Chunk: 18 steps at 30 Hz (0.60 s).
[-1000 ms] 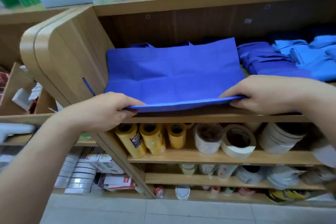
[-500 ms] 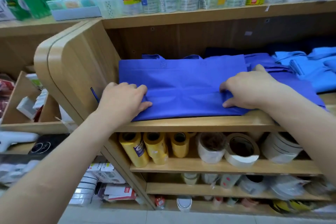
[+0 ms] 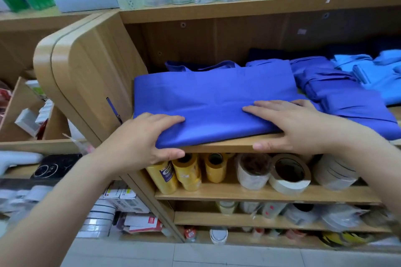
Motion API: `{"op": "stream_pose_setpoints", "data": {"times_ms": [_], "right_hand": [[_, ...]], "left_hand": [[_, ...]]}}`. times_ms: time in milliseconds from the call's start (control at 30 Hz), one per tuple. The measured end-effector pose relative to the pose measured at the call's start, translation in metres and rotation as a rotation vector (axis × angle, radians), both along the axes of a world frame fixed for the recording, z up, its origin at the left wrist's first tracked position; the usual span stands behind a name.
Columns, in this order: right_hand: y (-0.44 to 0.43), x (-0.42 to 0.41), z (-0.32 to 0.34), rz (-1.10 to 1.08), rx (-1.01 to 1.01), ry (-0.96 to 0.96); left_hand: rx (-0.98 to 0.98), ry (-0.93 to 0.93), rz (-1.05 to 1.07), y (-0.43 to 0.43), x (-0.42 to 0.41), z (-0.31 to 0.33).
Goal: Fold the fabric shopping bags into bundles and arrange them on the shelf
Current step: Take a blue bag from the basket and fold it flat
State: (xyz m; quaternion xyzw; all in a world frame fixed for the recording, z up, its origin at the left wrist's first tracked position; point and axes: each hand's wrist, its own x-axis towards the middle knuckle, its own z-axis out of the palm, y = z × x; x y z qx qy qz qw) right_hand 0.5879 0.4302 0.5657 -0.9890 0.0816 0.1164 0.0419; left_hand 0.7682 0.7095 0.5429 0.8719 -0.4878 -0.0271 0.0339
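**Q:** Where is the task's thing lying?

**A:** The royal-blue fabric shopping bag [image 3: 212, 102] is lying flat on the wooden shelf [image 3: 219, 148]. A crease is running across it from side to side. Its rounded, doubled edge is facing me and is hanging a little over the shelf's front lip at the left. Its handles are pointing towards the back wall.

**Q:** What are your hands doing?

**A:** My left hand [image 3: 147, 136] is pinching the bag's near left corner. The fingers are curling over the top of the fold, and the thumb is pressing up from beneath it. My right hand [image 3: 297, 125] is lying spread on the bag's near right part. Its fingers are straight and are pressing down on the cloth. Its thumb is resting along the shelf's front edge, below the fold.

**Q:** What is surrounding the bag?

**A:** Folded royal-blue fabric bundles [image 3: 338, 95] are sitting just to the right on the same shelf, touching the bag. Light-blue fabric bags [image 3: 377, 76] are lying beyond them. A rounded wooden side panel [image 3: 86, 76] is closing the shelf on the left. On the shelf below, yellow rolls [image 3: 186, 172] are lying on their sides beneath my left hand. White and tan tape rolls [image 3: 288, 176] are lying beneath my right.
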Motion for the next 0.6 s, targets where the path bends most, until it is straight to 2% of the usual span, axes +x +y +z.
{"op": "stream_pose_setpoints", "data": {"times_ms": [100,233,300,367,467,600], "right_hand": [[-0.006,0.009,0.013,-0.07,0.072,-0.052],[-0.01,0.028,0.001,-0.084,-0.064,-0.11],[-0.009,0.03,-0.01,-0.088,-0.089,-0.08],[-0.009,0.028,-0.015,-0.087,-0.056,-0.046],[-0.008,0.024,-0.013,-0.066,-0.018,0.057],[-0.008,0.017,-0.003,-0.002,-0.021,0.164]], "left_hand": [[0.032,0.072,0.059,-0.003,0.009,0.016],[0.166,-0.109,0.097,-0.021,0.016,0.007],[0.171,-0.116,0.105,-0.025,0.015,-0.004],[0.154,-0.036,0.109,-0.023,0.015,-0.008],[0.254,0.07,0.076,-0.016,0.015,-0.005],[0.298,-0.079,0.023,-0.007,0.0,-0.004]]}}
